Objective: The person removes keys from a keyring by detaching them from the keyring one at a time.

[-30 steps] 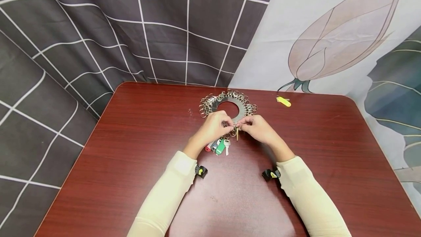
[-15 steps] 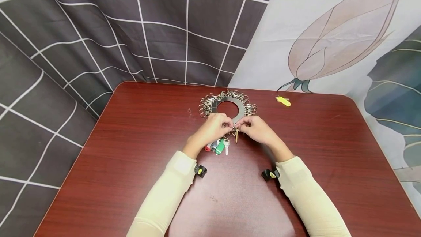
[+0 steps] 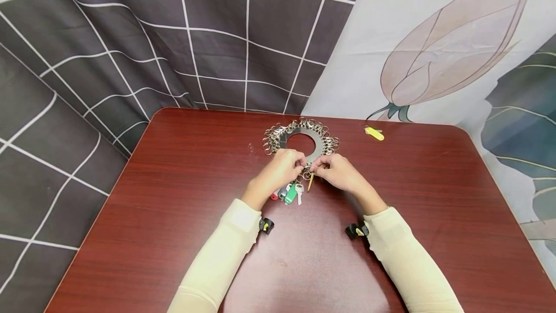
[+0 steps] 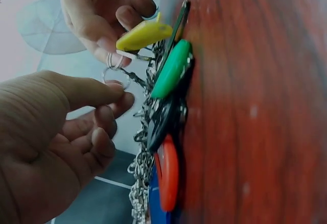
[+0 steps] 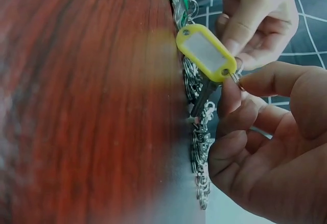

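A flat grey metal ring [image 3: 319, 148], fringed with small clasps and split rings, lies on the table. At its near edge my left hand [image 3: 284, 167] pinches a split ring [image 4: 115, 79] between thumb and forefinger. Facing it, my right hand [image 3: 338, 171] pinches the small ring of a yellow key tag [image 5: 207, 52], from which a key [image 5: 204, 97] hangs. The two rings meet at the fingertips; whether they are linked, I cannot tell. Below the left hand lie a green key tag [image 3: 291, 194], a silver key [image 3: 299, 193], a dark tag [image 4: 162, 127] and a red tag [image 4: 168, 175].
Another yellow key tag [image 3: 374, 133] with a key lies near the table's back edge, to the right. The reddish-brown table [image 3: 182, 168] backs onto a dark checked curtain [image 3: 217, 52] and a pale curtain with a flower print [image 3: 356, 62].
The lower end of the held yellow tag has swung slightly left and toward the person. Both hands have shifted only a little, keeping their pinch.
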Demonstrator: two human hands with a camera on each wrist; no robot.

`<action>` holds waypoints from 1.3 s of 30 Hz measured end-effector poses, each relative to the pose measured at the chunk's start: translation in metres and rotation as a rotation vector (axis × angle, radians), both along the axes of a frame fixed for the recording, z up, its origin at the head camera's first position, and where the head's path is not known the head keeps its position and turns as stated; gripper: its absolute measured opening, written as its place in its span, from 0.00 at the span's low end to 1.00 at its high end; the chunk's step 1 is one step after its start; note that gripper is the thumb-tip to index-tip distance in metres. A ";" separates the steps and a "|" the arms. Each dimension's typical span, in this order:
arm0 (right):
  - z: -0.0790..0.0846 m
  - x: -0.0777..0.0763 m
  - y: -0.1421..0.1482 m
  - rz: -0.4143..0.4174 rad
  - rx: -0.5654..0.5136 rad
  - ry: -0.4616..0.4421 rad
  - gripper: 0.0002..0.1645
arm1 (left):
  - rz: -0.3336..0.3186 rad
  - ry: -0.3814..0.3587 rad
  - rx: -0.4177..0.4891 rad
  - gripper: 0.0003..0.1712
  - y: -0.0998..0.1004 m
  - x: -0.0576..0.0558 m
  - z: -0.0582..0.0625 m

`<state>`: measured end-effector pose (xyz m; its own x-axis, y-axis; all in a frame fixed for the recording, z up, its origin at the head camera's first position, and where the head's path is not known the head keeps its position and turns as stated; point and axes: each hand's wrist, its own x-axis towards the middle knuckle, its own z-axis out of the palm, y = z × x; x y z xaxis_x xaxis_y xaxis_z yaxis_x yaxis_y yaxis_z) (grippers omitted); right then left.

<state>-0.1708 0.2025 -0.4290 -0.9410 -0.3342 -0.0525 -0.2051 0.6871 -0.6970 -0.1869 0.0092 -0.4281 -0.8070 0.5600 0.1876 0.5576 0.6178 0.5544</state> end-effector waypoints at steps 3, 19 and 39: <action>0.001 0.000 0.001 -0.017 0.017 0.004 0.07 | 0.008 -0.004 -0.030 0.03 0.003 0.001 0.000; 0.017 0.006 -0.006 -0.060 0.086 0.173 0.11 | 0.089 0.008 0.146 0.04 0.012 0.007 -0.003; 0.004 -0.001 0.004 -0.071 0.003 0.113 0.10 | 0.029 0.152 0.123 0.09 0.010 0.009 -0.002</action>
<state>-0.1721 0.2061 -0.4250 -0.9624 -0.2663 0.0544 -0.2329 0.7049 -0.6700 -0.1776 0.0192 -0.4306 -0.7798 0.5022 0.3737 0.6233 0.5680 0.5374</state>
